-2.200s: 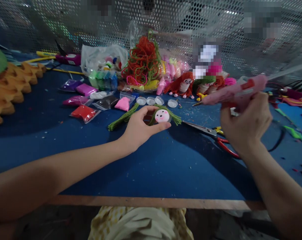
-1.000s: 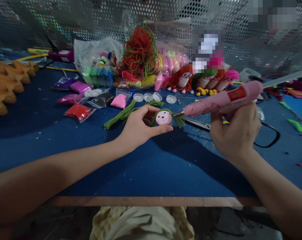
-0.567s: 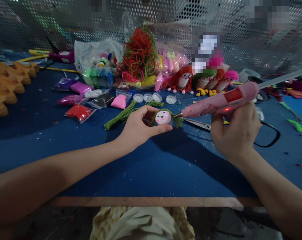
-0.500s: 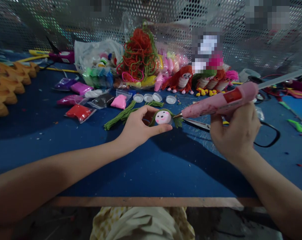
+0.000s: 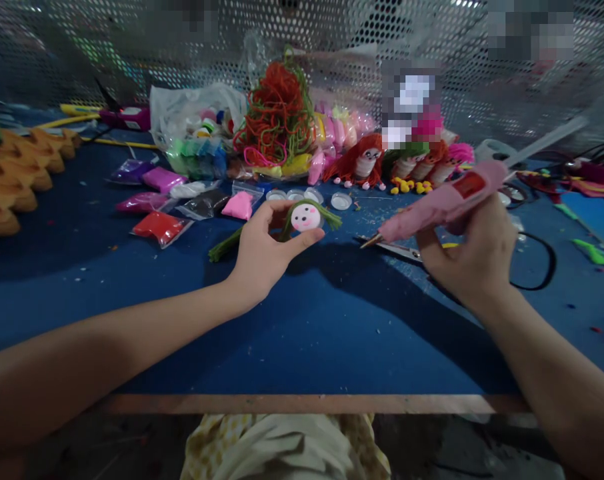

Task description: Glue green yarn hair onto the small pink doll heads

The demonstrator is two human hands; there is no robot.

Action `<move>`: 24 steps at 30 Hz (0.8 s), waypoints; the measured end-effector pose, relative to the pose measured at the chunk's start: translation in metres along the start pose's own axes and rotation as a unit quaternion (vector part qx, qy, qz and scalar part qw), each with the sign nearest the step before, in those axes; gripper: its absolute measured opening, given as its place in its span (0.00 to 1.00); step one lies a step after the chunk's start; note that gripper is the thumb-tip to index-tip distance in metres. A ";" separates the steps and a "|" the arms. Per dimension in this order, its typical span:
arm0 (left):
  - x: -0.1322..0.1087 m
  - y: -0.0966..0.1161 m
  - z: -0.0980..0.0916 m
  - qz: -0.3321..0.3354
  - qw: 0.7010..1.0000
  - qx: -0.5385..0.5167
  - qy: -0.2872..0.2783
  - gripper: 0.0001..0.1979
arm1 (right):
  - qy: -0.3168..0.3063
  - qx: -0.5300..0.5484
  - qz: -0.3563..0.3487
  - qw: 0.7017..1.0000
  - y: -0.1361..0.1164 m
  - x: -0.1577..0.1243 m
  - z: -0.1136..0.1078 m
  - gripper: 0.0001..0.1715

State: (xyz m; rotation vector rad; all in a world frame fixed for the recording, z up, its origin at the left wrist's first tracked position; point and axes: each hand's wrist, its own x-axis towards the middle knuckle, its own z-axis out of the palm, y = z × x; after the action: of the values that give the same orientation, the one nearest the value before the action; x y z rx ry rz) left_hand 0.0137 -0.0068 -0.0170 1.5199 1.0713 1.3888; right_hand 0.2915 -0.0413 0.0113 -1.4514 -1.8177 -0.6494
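Between thumb and fingers, my left hand (image 5: 269,250) holds a small doll head (image 5: 306,218) with a white painted face and green yarn hair. A bundle of green yarn (image 5: 225,247) lies on the table behind that hand. My right hand (image 5: 475,253) is wrapped round a pink glue gun (image 5: 442,203) with a clear glue stick (image 5: 547,141) poking out of its back. The metal nozzle points down and left, apart from the head. Under the gun lie black-handled scissors (image 5: 399,251), partly hidden by my right hand.
Clear round caps (image 5: 341,201) and small bags of coloured clay (image 5: 162,228) lie behind my left hand. Further back are a tangled yarn heap (image 5: 277,117) and several yarn-haired dolls (image 5: 368,160). An orange egg tray (image 5: 19,177) stands at left. The table's front edge (image 5: 312,403) runs before me.
My left hand has moved the doll head left and slightly up, away from the nozzle. The glue gun has tipped its nozzle lower, and the head's face is turned differently.
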 end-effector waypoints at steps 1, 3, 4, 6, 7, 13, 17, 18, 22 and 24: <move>0.001 0.000 0.000 0.009 1.000 -0.004 0.004 0.24 | -0.021 0.016 0.028 0.999 0.002 0.003 0.001 0.14; 0.001 0.001 -0.002 0.027 1.000 -0.007 0.006 0.25 | -0.081 0.036 0.096 0.991 0.007 0.008 0.005 0.15; 0.001 0.002 -0.002 0.037 0.999 -0.004 0.006 0.25 | -0.119 0.038 0.128 0.984 0.011 0.009 0.008 0.17; 0.001 0.004 -0.003 0.058 0.998 0.010 0.009 0.25 | -0.186 0.023 0.174 0.967 0.021 0.008 0.014 0.19; 0.001 0.005 -0.004 0.070 0.997 0.020 0.012 0.25 | -0.209 0.009 0.182 0.961 0.026 0.007 0.018 0.19; -0.006 0.008 -0.004 0.144 0.988 0.054 -0.021 0.26 | -0.105 -0.005 0.112 0.988 0.023 -0.001 0.018 0.11; -0.012 0.012 -0.004 0.187 0.977 0.092 -0.041 0.27 | -0.071 0.319 0.100 0.940 -0.031 -0.002 -0.003 0.12; -0.013 0.013 -0.004 0.195 0.974 0.106 -0.045 0.27 | -0.087 0.392 0.115 0.909 -0.045 -0.004 -0.008 0.12; -0.015 0.017 -0.003 0.216 0.965 0.134 -0.059 0.29 | -0.107 0.482 0.147 0.857 -0.083 -0.012 -0.018 0.13; -0.015 0.018 -0.002 0.222 0.965 0.128 -0.059 0.28 | -0.089 0.460 0.159 0.869 -0.089 -0.015 -0.019 0.11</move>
State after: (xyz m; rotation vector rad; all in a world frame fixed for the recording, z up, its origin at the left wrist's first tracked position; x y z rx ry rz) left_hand 0.0119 -0.0263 -0.0048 2.1032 0.8946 1.4670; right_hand 0.2113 -0.0859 0.0156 -1.0883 -1.5886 0.5013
